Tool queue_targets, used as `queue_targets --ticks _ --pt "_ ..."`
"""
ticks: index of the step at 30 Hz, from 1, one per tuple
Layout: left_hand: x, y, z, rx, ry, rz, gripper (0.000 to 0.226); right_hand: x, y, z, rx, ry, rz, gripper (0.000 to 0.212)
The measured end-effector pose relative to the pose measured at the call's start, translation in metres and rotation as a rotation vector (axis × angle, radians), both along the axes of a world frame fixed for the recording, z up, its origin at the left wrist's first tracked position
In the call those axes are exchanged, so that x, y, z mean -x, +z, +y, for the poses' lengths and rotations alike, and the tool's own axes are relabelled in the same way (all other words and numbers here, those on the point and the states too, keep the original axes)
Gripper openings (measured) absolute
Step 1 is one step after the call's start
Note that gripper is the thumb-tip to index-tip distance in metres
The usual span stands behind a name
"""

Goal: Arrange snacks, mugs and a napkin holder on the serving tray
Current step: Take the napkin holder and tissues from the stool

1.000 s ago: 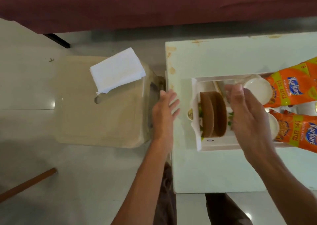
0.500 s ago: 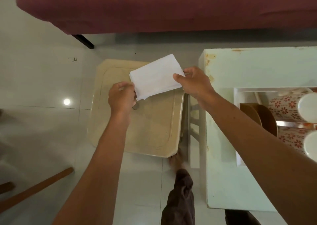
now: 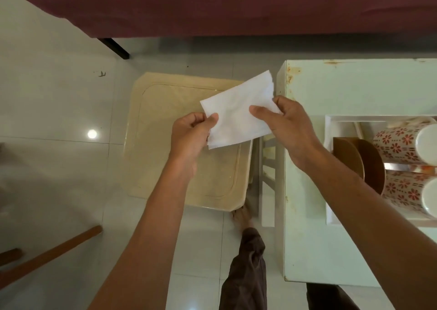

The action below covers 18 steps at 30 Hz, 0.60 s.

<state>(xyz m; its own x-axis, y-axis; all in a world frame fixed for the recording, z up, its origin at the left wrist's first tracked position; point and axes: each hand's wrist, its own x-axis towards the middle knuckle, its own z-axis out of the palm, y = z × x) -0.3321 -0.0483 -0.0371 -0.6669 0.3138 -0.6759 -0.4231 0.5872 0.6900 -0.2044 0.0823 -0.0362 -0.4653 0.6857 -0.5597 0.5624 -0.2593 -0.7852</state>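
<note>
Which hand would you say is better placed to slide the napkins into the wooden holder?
Probably the right hand: it grips the napkins on the side facing the holder in the tray.

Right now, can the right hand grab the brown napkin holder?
Probably not yet. The right hand and left hand both pinch the white napkins. The brown napkin holder stands close by in the white tray, unblocked, once it lets go.
</note>
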Motion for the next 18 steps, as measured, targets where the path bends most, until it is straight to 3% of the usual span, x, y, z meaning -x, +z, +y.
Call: queue_targets --ticks 4,6,7,9,12,16,18 --pt "-0.031 0.032 0.004 -0.453 0.034 -0.049 0.007 -0.050 0.042 0.012 0.280 -0.161 0.443 0.029" --pt "-0.049 0.041 0.007 -0.669 0.083 -0.231 0.044 -0.077 0.053 0.017 0.368 -0.200 0.546 0.033" --pt "-0.061 0.043 0.011 -0.700 0.108 -0.352 0.060 -0.087 0.053 0.017 0.335 -0.187 0.479 0.033" --pt "-0.088 0.041 0.021 -0.592 0.145 -0.461 0.064 -0.105 0.052 0.018 0.130 -0.121 0.169 0.032" --pt "-0.132 0.032 0.043 -0.326 0.075 -0.300 0.034 -0.134 0.047 0.027 -0.188 -0.048 -0.124 0.036" --pt "-0.177 0.025 0.060 -0.166 -0.041 -0.014 0.022 -0.162 0.049 0.017 -0.607 0.095 -0.183 0.041" --pt "-0.195 0.031 0.067 -0.174 -0.061 -0.014 0.026 -0.172 0.049 0.002 -0.641 0.227 -0.160 0.049"
